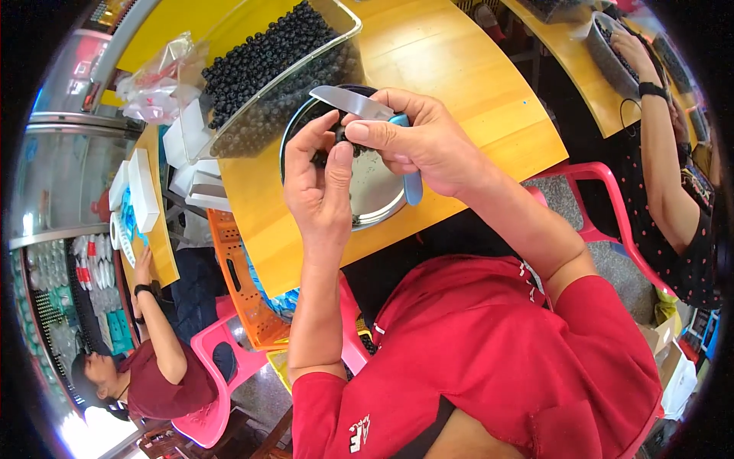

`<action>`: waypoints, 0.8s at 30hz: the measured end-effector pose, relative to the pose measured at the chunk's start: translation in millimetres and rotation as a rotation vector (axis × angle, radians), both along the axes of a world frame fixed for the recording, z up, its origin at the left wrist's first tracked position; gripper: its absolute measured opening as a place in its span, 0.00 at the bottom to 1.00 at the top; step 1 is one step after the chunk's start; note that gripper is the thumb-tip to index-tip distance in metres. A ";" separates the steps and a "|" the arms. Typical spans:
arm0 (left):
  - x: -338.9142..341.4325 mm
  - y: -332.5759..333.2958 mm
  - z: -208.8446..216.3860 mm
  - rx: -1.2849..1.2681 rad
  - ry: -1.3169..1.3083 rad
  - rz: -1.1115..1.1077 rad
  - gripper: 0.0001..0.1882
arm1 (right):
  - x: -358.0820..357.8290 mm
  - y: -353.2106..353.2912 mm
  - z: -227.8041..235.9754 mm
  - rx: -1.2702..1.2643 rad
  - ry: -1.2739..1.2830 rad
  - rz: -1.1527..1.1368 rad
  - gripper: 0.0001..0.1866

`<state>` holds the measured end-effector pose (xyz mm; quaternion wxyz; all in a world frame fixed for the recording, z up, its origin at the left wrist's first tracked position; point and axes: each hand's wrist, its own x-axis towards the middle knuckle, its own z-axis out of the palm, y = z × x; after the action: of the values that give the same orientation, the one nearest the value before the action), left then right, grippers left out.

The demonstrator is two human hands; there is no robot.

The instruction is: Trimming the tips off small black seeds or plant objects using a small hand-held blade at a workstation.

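My right hand [428,145] is closed round a knife [353,102] with a broad metal blade and a light blue handle. The blade points to the left, just above my left fingertips. My left hand [317,180] pinches a small dark round berry-like piece [341,135] between thumb and fingers, and my right thumb nearly meets it. Both hands are over a round metal bowl [382,219], which has more dark pieces along its left inside. Behind my left hand stands a clear plastic bin [264,126] heaped with dark round berry-like pieces [267,57].
The bowl and bin stand on a yellow wooden table [451,69]. Crumpled clear plastic bags [164,80] and white boxes [191,138] lie left of the bin. An orange crate [241,283] is beside the table. Other people sit at tables left and right, on pink chairs [222,382].
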<state>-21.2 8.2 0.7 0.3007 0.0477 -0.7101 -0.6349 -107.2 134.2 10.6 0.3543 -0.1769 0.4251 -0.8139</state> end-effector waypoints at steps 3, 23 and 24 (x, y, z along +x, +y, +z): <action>-0.8 1.1 -4.4 0.067 0.024 -0.056 0.11 | 0.8 1.3 3.4 0.011 -0.015 -0.016 0.07; 0.9 8.9 -6.4 -0.025 -0.026 0.029 0.11 | 3.4 -0.3 2.7 0.008 -0.008 -0.069 0.09; 1.5 6.8 -6.4 -0.024 -0.026 0.028 0.11 | 3.0 1.0 3.5 0.018 0.040 -0.072 0.09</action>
<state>-19.7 15.0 -5.7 0.3007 0.0624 -0.7209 -0.6212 -104.2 135.2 14.1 0.3177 -0.1742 0.4456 -0.8186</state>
